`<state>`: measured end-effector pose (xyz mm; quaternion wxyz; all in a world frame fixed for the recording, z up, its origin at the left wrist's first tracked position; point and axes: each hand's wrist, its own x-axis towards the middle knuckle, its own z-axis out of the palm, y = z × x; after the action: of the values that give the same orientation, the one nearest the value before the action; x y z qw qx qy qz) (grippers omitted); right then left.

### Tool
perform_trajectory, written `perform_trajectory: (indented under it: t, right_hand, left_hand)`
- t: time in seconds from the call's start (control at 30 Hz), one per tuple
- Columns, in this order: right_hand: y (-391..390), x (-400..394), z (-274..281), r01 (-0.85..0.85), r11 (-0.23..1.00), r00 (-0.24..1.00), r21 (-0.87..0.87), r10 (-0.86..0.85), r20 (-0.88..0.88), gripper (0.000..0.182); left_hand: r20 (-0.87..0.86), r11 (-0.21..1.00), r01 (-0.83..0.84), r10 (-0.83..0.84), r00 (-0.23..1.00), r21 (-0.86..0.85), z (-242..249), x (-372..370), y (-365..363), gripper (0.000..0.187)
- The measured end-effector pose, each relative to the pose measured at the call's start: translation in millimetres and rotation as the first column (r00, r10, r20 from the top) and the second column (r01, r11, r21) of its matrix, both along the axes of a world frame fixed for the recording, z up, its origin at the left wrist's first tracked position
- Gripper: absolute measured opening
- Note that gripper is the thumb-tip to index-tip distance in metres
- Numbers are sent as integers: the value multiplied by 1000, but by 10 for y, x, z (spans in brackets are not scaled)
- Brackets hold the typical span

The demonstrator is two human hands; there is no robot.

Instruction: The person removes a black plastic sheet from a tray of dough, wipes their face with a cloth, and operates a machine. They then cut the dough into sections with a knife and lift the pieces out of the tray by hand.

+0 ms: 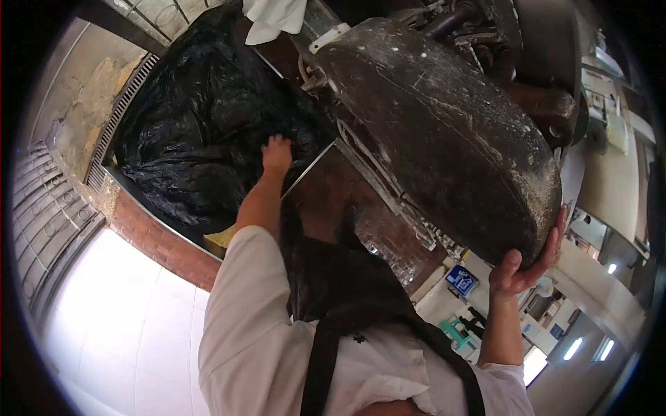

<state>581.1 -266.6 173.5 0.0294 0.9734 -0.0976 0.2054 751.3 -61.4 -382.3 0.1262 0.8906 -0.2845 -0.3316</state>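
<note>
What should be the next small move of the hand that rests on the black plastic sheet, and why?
Probably the left hand should pinch the black plastic sheet: it lies flat on the crumpled sheet with no fold gripped, while the right hand already cups the rim of the big dark lid.

A commercial kitchen or food-preparation workshop, judging by the heavy, worn machine housing (444, 132) crusted with pale specks, the metal-edged bin lined with a black plastic bag (201, 132), and the white work jacket (257, 353) under a dark apron (347, 284). Pale floor tiles (118, 312), a low red brick wall (163, 243) and a metal drain grate (121, 114) alongside. Further off, ceiling strip lights (574, 348) and a blue sign (461, 280), as in a trade premises rather than a home.
</note>
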Motion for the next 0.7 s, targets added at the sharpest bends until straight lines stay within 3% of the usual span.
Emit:
perform_trajectory:
  t: [0.07, 0.1, 0.13, 0.17, 0.2, 0.23, 0.27, 0.3, 0.37, 0.43, 0.5, 0.57, 0.67, 0.7]
  right_hand:
    - [-14, -1, 21, 0, 1000, 1000, -6, 0, -1, 59]
    - [-26, -6, 19, 1, 1000, 1000, -9, -1, -4, 59]
    - [-39, -13, 11, 1, 1000, 1000, -14, -1, -1, 59]
    - [-41, -21, 8, 1, 1000, 1000, -18, -1, -1, 59]
    - [-36, -23, 6, -2, 1000, 1000, -19, 2, -1, 59]
    - [-30, -11, 8, -7, 1000, 1000, -10, 7, -3, 59]
    - [-27, 16, 7, -16, 1000, 1000, -2, 16, 0, 59]
    - [-17, 28, 0, -26, 1000, 1000, 5, 26, 4, 59]
    - [-4, 37, -21, -33, 999, 999, 30, 33, 22, 59]
    - [22, 28, -26, -25, 999, 999, 36, 24, 32, 59]
    - [31, 27, -8, -13, 1000, 1000, 9, 13, 12, 59]
    - [43, 25, -3, -6, 1000, 1000, -10, 6, 3, 59]
    - [46, 39, -25, -7, 1000, 1000, -15, 7, 8, 60]
    - [58, 36, -26, -1, 1000, 1000, -17, 1, 7, 60]
  left_hand:
    - [-147, 900, -434, 425, 893, -38, -490, 279, 254, 22]
    - [229, 807, -516, 581, 781, -286, -942, 441, 543, 19]
    - [185, 627, -698, 775, 605, -345, -648, 728, 800, 19]
    - [78, 336, -828, 938, 338, -450, -171, 1006, 1023, 19]
    - [-41, 34, -810, 997, 71, -585, 306, 1264, 1203, 20]
    - [-128, -141, -684, 989, -70, -716, 778, 1464, 1313, 22]
    - [-169, -156, -560, 985, -29, -813, 1023, 1541, 1408, 27]
    - [-52, 72, -585, 980, 193, -808, 1164, 1494, 1403, 31]
    - [136, 494, -485, 788, 601, -721, 1409, 1257, 1101, 38]
    - [-14, 718, -404, 482, 876, -567, 1117, 679, 726, 50]
    - [-86, 903, -250, 235, 968, -349, 781, 106, 277, 75]
    - [-152, 934, -259, 226, 962, -246, 644, -242, -218, 87]
    - [-285, 929, -367, 342, 895, -37, 641, -320, -886, 88]
    - [-231, 930, -367, 358, 905, 2, 502, -308, -1003, 87]
